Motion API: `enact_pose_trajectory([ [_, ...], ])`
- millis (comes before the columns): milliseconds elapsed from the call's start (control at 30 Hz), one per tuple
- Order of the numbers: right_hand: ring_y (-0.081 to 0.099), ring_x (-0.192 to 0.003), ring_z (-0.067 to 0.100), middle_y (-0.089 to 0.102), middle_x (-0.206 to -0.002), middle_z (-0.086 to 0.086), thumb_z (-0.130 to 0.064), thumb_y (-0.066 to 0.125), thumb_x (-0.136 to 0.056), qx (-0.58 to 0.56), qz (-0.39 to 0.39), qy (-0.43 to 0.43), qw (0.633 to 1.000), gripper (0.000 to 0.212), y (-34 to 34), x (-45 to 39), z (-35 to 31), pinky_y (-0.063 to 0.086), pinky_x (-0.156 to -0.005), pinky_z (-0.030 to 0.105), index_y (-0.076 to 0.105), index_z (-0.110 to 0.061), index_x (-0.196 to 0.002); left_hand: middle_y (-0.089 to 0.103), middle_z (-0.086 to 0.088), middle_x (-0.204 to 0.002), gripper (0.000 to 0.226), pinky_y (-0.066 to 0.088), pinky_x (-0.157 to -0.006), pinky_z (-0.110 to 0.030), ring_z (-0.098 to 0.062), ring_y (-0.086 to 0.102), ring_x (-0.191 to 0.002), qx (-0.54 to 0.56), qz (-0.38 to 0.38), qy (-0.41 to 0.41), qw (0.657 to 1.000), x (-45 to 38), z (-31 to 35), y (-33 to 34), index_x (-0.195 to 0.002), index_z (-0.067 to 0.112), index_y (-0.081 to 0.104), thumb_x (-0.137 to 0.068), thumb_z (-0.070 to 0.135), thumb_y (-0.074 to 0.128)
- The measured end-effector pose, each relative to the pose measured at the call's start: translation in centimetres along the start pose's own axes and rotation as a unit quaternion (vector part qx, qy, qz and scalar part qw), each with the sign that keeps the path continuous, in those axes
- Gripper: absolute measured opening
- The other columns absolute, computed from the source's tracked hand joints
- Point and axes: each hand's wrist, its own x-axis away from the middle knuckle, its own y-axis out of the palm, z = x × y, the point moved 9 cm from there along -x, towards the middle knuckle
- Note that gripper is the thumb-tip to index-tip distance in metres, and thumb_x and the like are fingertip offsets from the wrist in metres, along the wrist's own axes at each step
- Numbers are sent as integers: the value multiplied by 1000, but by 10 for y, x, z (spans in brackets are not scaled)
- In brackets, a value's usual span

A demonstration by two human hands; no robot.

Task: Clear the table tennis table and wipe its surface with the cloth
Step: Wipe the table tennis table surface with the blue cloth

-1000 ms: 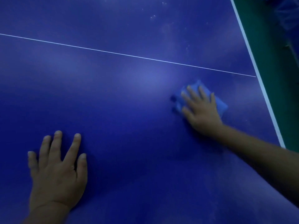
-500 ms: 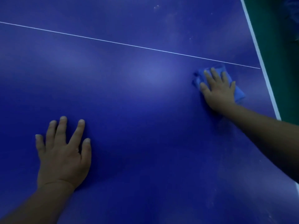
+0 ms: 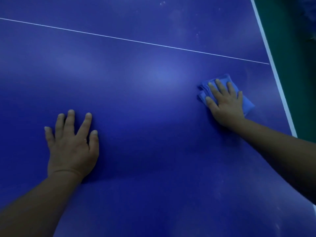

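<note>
The blue table tennis table (image 3: 153, 117) fills the view, crossed by a thin white centre line (image 3: 136, 41). A folded blue cloth (image 3: 222, 79) lies near the table's right edge. My right hand (image 3: 224, 101) presses flat on the cloth with straight, spread fingers, covering most of it. My left hand (image 3: 71, 144) rests flat on the bare surface at the lower left, fingers spread, holding nothing.
The white edge line (image 3: 273, 65) marks the table's right side, with green floor (image 3: 294, 65) beyond it. Faint dusty specks (image 3: 162, 3) show on the far part of the surface and at the lower right.
My right hand slid the cloth towards the centre line and right edge, then drew it back a little nearer to me. My left hand has stayed planted on the table.
</note>
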Motion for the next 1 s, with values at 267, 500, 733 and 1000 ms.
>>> enact_pose_trajectory([
  [267,17,-151,37,27,-163,-5,-54,41,-98,-19,-8,-278,960,55,18,297,-77,12,-114,69,39,-37,-151,9,-10,-166,74,-9,-120,-51,-24,-3,-152,10,-7,8,1000,-1,-3,-1,-156,29,26,-91,61,13],
  [500,17,-151,33,26,-163,-7,-60,31,-96,-30,6,-43,999,60,12,145,-40,13,-112,72,31,-40,-152,25,-19,-160,78,4,-120,-55,-34,16,-150,82,-3,64,995,50,3,-13,-152,11,38,-89,55,22],
  [733,19,-150,37,30,-162,-3,-57,35,-96,-37,31,-117,992,58,20,223,-133,13,-111,72,40,-36,-150,36,-20,-155,64,6,-121,-51,-34,24,-147,40,9,180,983,195,31,17,-145,5,46,-94,42,33],
  [1000,22,-149,36,33,-160,-3,-58,38,-95,5,-12,-203,979,59,28,278,-80,20,-108,74,36,-38,-150,34,-15,-158,61,5,-121,-53,-29,19,-150,-18,-33,204,978,208,31,34,-146,9,46,-96,41,30],
])
